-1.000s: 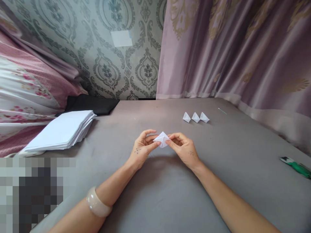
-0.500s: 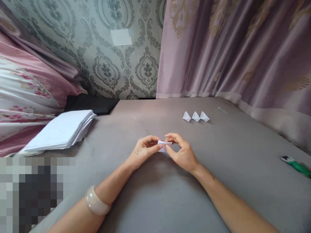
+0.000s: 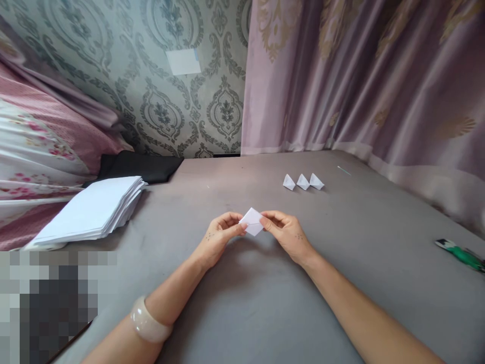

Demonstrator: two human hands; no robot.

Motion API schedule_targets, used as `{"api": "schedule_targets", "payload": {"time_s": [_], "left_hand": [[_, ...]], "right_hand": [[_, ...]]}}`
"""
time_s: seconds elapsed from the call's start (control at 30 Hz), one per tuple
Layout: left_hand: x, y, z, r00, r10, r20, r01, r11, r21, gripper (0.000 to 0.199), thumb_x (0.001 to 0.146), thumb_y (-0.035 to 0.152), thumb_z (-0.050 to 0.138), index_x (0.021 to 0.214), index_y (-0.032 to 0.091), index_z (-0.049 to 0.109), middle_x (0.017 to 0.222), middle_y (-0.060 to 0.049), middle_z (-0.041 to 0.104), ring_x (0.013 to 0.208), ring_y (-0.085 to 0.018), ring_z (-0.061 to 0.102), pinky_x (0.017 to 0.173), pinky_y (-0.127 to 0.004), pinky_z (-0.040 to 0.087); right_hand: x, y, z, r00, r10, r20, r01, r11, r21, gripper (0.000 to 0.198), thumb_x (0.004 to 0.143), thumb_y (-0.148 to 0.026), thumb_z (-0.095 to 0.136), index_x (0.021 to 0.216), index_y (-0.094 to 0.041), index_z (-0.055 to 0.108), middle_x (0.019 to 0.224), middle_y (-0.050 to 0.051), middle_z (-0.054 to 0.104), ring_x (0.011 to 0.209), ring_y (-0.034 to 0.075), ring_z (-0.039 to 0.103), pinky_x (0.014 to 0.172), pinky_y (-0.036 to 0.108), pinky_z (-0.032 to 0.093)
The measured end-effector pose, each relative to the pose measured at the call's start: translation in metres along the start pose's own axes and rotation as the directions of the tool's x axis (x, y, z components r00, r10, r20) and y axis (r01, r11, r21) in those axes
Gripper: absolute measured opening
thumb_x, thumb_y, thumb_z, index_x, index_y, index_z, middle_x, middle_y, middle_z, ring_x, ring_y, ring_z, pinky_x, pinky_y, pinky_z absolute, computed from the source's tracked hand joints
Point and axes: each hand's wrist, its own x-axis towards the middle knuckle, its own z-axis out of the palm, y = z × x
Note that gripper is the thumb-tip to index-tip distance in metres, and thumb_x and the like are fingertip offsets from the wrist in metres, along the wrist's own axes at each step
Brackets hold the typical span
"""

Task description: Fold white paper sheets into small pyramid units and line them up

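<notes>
A small folded white paper [image 3: 251, 218], diamond-shaped with a crease line across its middle, is held up between both hands. My left hand [image 3: 223, 230] pinches its left corner, thumb in front and fingers behind. At the opposite corner, my right hand [image 3: 286, 232] grips it the same way. The fingertips behind the paper are partly hidden. Beyond the hands, three folded white paper boats [image 3: 303, 182] stand in a row on the grey surface.
A thick stack of white paper sheets [image 3: 94, 205] lies at the left, by a black folded item [image 3: 142, 167]. At the right edge is a green-handled tool [image 3: 460, 255]. A thin white stick [image 3: 344, 170] lies near the purple curtain [image 3: 299, 91]. Patterned wallpaper covers the back wall.
The folded paper has been opened flat into a diamond facing me; before, it was narrower with its top edge toward me. My right fingers have moved from its top to its right corner.
</notes>
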Motion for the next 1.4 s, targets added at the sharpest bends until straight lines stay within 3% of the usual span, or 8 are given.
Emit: {"api": "schedule_targets", "payload": {"time_s": [0.2,0.33,0.4,0.53,0.73,0.97,1.23,1.4], "left_hand": [[-0.006,0.003,0.004,0.985,-0.135,0.111,0.119,0.983,0.141,0.027,0.073,0.032,0.071,0.096,0.017,0.071,0.087,-0.005,0.070,0.078,-0.016,0.060,0.074,-0.026,0.042],[-0.006,0.000,0.005,0.981,-0.168,0.102,0.142,0.964,0.224,0.026,0.073,0.035,0.071,0.091,0.016,0.073,0.082,-0.004,0.069,0.070,-0.014,0.057,0.068,-0.024,0.040],[-0.005,-0.004,0.004,0.986,-0.147,0.078,0.124,0.960,0.251,0.024,0.073,0.036,0.071,0.084,0.015,0.073,0.075,-0.003,0.066,0.065,-0.012,0.053,0.064,-0.022,0.038],[-0.003,-0.010,0.003,0.986,-0.164,0.023,0.159,0.975,0.156,0.026,0.071,0.037,0.072,0.081,0.013,0.072,0.068,-0.002,0.062,0.062,-0.009,0.050,0.062,-0.021,0.037],[-0.005,-0.013,0.009,0.980,-0.200,0.016,0.195,0.969,0.149,0.027,0.070,0.037,0.073,0.080,0.012,0.071,0.066,-0.001,0.060,0.060,-0.008,0.048,0.059,-0.019,0.035],[-0.006,-0.012,0.015,0.973,-0.228,0.038,0.215,0.952,0.219,0.029,0.069,0.039,0.073,0.067,0.011,0.065,0.059,-0.001,0.058,0.052,-0.006,0.046,0.053,-0.020,0.034],[-0.002,-0.019,0.012,0.959,-0.260,-0.114,0.264,0.964,0.030,0.031,0.062,0.037,0.078,0.065,0.010,0.063,0.061,-0.001,0.058,0.049,-0.005,0.046,0.048,-0.018,0.036],[-0.002,-0.016,0.010,0.952,-0.300,-0.058,0.303,0.950,0.068,0.031,0.063,0.037,0.078,0.068,0.010,0.064,0.065,-0.003,0.062,0.053,-0.006,0.051,0.052,-0.019,0.040]], "right_hand": [[0.002,0.000,-0.004,1.000,-0.025,-0.019,0.023,0.998,-0.060,0.027,0.075,-0.045,0.064,0.085,-0.019,0.070,0.084,0.004,0.070,0.080,0.018,0.062,0.075,0.031,0.047],[0.003,0.000,-0.004,0.999,-0.024,-0.028,0.022,0.995,-0.095,0.028,0.074,-0.045,0.066,0.078,-0.018,0.071,0.078,0.004,0.069,0.075,0.017,0.060,0.072,0.030,0.046],[0.003,-0.001,-0.003,0.998,0.027,-0.055,-0.028,0.999,-0.026,0.033,0.074,-0.049,0.065,0.081,-0.018,0.071,0.077,0.004,0.068,0.073,0.017,0.060,0.071,0.031,0.046],[0.001,-0.003,0.001,0.990,0.139,-0.002,-0.137,0.976,0.171,0.045,0.078,-0.057,0.056,0.092,-0.016,0.070,0.077,0.005,0.068,0.071,0.016,0.060,0.071,0.031,0.047],[-0.002,0.002,0.008,0.995,0.102,-0.009,-0.100,0.988,0.118,0.034,0.074,-0.048,0.065,0.079,-0.014,0.070,0.067,0.000,0.063,0.062,0.011,0.052,0.061,0.024,0.039],[0.000,0.002,0.006,0.983,0.181,-0.024,-0.176,0.977,0.122,0.037,0.071,-0.050,0.067,0.067,-0.012,0.068,0.056,0.000,0.059,0.052,0.010,0.047,0.053,0.025,0.033],[-0.001,0.007,0.011,0.965,0.250,0.072,-0.261,0.929,0.264,0.038,0.069,-0.050,0.070,0.087,-0.017,0.071,0.081,0.004,0.068,0.071,0.012,0.058,0.067,0.025,0.043],[0.002,0.009,0.008,0.964,0.267,0.012,-0.267,0.955,0.132,0.034,0.067,-0.047,0.071,0.076,-0.014,0.072,0.067,0.002,0.065,0.059,0.009,0.052,0.057,0.022,0.037]]}}
